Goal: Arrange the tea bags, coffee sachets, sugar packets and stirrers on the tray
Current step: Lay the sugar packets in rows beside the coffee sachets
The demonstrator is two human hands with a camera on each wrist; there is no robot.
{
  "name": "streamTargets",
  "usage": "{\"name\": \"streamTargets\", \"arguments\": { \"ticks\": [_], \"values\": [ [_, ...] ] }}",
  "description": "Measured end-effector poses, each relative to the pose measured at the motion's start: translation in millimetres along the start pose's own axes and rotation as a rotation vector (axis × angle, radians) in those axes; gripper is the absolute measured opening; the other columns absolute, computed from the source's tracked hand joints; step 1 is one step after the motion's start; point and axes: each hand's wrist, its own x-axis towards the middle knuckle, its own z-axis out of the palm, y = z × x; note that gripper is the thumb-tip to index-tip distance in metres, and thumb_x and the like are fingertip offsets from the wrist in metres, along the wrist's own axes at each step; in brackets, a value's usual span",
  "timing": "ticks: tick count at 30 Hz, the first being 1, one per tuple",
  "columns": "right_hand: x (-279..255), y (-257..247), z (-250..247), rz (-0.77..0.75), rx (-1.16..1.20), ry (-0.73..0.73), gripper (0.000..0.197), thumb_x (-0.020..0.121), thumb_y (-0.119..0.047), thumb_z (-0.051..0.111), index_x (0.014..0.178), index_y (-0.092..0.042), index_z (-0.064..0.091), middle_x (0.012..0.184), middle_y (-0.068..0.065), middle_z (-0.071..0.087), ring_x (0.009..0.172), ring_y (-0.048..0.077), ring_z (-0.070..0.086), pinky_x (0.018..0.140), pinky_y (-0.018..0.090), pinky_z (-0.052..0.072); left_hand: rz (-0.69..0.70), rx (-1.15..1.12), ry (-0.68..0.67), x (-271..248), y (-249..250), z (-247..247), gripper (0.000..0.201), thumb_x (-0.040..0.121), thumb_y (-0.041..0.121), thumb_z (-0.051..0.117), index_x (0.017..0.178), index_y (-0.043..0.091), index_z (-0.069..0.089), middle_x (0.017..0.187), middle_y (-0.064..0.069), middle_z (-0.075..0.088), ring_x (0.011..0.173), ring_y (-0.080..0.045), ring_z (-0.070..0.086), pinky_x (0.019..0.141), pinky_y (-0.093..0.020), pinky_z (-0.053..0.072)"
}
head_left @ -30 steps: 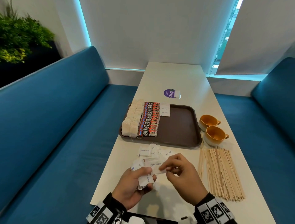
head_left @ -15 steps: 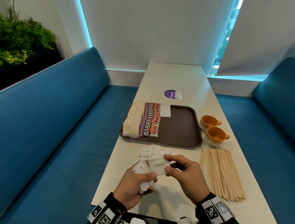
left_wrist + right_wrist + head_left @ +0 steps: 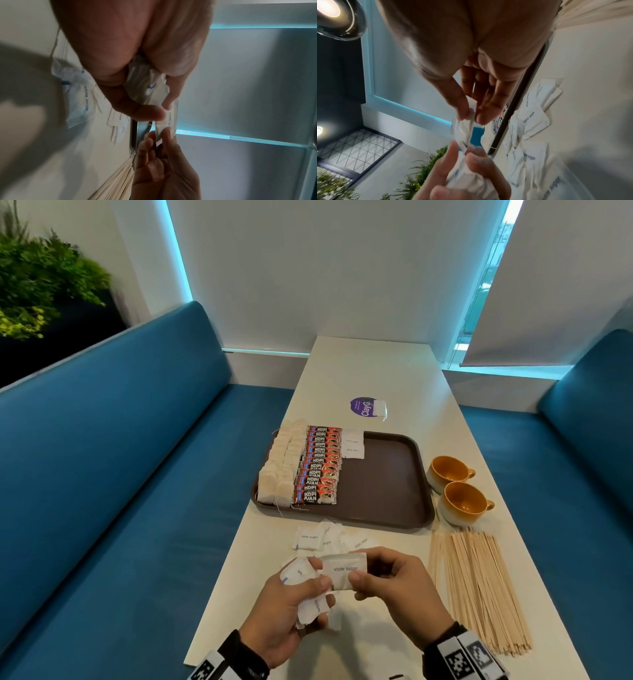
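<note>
Two groups look finished on the tray (image 3: pixel 390 474): tea bags (image 3: pixel 281 465) and coffee sachets (image 3: pixel 320 465) in rows at its left, with only two sugar packets (image 3: pixel 352 443) beside them. Left hand (image 3: pixel 294 604) grips a bunch of packets while right hand (image 3: pixel 394 583) pinches one by its edge. Loose packets (image 3: pixel 325 537) and stirrers (image 3: pixel 476 587), still on the table, seem left to do.
</note>
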Motion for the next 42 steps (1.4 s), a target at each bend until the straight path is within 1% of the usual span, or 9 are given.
{"name": "streamTargets", "arguments": {
  "ticks": [4,7,9,13,18,22,29,36,42],
  "values": [
    [23.7,-7.1,-7.0,0.000,-0.068,0.099,0.018,0.082,0.001,0.078,0.098,-0.007,0.078,0.090,0.010,0.078,0.083,0.030,0.073,0.071,0.032,0.062,-0.024,-0.099,0.072,9.6,3.1,-1.5,0.029,0.082,0.022,0.081,0.105,0.012,0.066,0.091,-0.014,0.064,0.076,-0.031,0.066,0.048,-0.028,0.046],
    [50.6,-23.0,-16.9,-0.020,-0.121,0.166,0.018,0.083,0.000,0.078,0.097,-0.011,0.079,0.089,0.004,0.079,0.085,0.021,0.074,0.076,0.029,0.062,-0.069,-0.204,0.036,17.7,7.3,-11.0,0.039,0.079,0.004,0.079,0.114,0.007,0.064,0.096,-0.018,0.067,0.083,-0.036,0.068,0.057,-0.038,0.056],
    [75.8,-33.9,-25.6,-0.018,-0.115,0.184,0.018,0.085,-0.003,0.077,0.099,-0.012,0.077,0.092,0.004,0.079,0.087,0.019,0.075,0.079,0.029,0.062,-0.077,-0.262,0.004,25.8,9.5,-19.7,0.049,0.076,-0.009,0.064,0.124,0.002,0.062,0.101,-0.022,0.069,0.088,-0.042,0.068,0.064,-0.044,0.059],
    [142.8,-46.0,-44.3,-0.008,-0.063,0.284,0.016,0.087,-0.003,0.075,0.097,-0.016,0.075,0.094,0.006,0.078,0.088,0.020,0.076,0.082,0.030,0.062,-0.052,-0.242,-0.057,44.4,11.3,-30.9,0.068,0.069,-0.018,0.060,0.133,0.006,0.059,0.121,-0.027,0.068,0.104,-0.049,0.067,0.072,-0.051,0.059],
    [238.9,-33.0,-66.4,0.081,-0.023,0.336,0.017,0.085,0.002,0.076,0.093,-0.012,0.068,0.104,0.020,0.074,0.080,0.027,0.073,0.069,0.031,0.064,-0.039,-0.198,-0.074,60.4,19.5,-38.8,0.066,0.072,-0.008,0.069,0.135,0.008,0.059,0.128,-0.026,0.067,0.113,-0.051,0.066,0.073,-0.053,0.062],
    [289.7,-16.0,-71.7,0.152,-0.176,0.338,0.019,0.081,-0.003,0.082,0.093,-0.010,0.069,0.090,0.014,0.074,0.057,0.017,0.066,0.056,0.024,0.058,-0.029,-0.154,-0.036,70.6,20.8,-49.0,0.060,0.069,0.000,0.073,0.128,-0.002,0.064,0.124,-0.030,0.068,0.109,-0.047,0.069,0.066,-0.046,0.061],
    [323.0,-11.1,-65.8,0.258,-0.381,0.322,0.019,0.080,-0.008,0.085,0.092,-0.010,0.071,0.088,0.010,0.075,0.068,0.018,0.070,0.055,0.021,0.058,-0.043,-0.124,-0.063,77.8,14.6,-60.1,0.052,0.066,0.001,0.075,0.117,-0.011,0.069,0.116,-0.044,0.062,0.084,-0.045,0.067,0.060,-0.041,0.057],
    [334.9,-16.1,-60.5,0.339,-0.561,0.357,0.022,0.079,-0.014,0.087,0.092,-0.009,0.070,0.082,0.012,0.076,0.065,0.018,0.070,0.062,0.028,0.061,-0.032,-0.182,-0.079,80.1,9.0,-69.0,0.058,0.068,-0.005,0.073,0.125,-0.007,0.064,0.124,-0.038,0.063,0.111,-0.059,0.062,0.063,-0.049,0.059],
    [328.8,-20.2,-60.4,0.334,-0.522,0.412,0.029,0.083,-0.024,0.084,0.098,-0.014,0.062,0.083,0.010,0.074,0.066,0.020,0.072,0.066,0.033,0.064,-0.029,-0.128,-0.077,80.1,11.3,-67.0,0.053,0.065,0.000,0.078,0.117,-0.005,0.070,0.122,-0.041,0.062,0.103,-0.055,0.065,0.060,-0.046,0.061]
  ]
}}
